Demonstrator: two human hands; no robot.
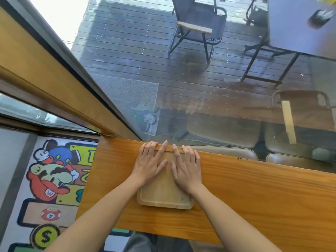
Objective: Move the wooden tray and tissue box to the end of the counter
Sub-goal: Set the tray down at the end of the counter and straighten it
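wooden tray (164,194) flat on the counter (254,193) near its left end, long axis running near to far, far edge at the window. left hand (149,163) and right hand (187,166) flat on it, fingers spread, tips over the far rim.

Tray (164,196) lying on the counter (254,193) near its left end, far edge against the window (181,88), with left hand (150,165) and right hand (187,168) flat side by side on it; rug (52,179) below, left.
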